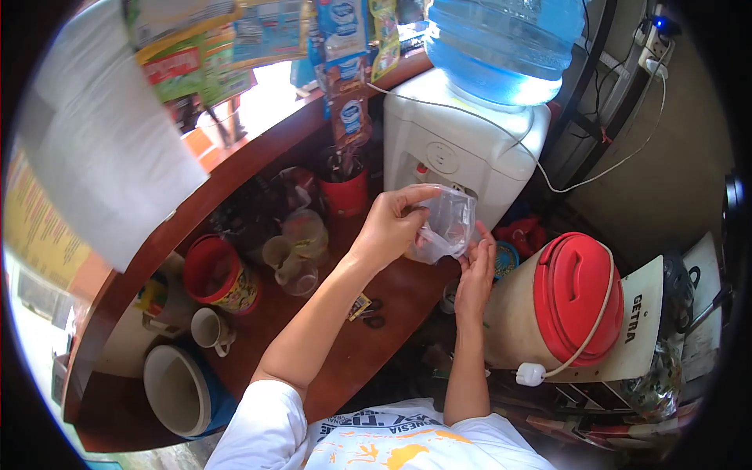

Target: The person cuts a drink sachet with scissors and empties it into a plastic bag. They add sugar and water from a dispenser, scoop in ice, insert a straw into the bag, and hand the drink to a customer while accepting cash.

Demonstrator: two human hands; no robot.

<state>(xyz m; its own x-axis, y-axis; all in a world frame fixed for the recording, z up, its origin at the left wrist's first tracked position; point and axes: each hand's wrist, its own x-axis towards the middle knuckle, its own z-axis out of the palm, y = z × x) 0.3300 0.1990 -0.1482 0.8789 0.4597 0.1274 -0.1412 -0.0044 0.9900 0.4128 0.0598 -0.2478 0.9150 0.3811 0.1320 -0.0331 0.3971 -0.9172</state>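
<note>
Seemingly at a handling step, the left hand point(394, 223) pinches a clear plastic cup point(454, 222), the right hand point(476, 274) open alongside, and any next move probably calls for light pressure.

Mostly glossy plastic, with wood and cloth
Thin, clear and shiny plastic in the cup point(456, 218); smooth, see-through blue plastic in the water bottle point(505, 47); hard white plastic with a soft sheen on the dispenser point(478, 129); smooth red plastic on the lid point(560, 313); shiny, crinkled film on the hanging packets point(348, 117); matt, paper-like white in the big sheet point(102, 157); printed cloth in the shirt point(392, 446); smooth, lightly glossy reddish-brown wood on the counter point(337, 380).
</note>
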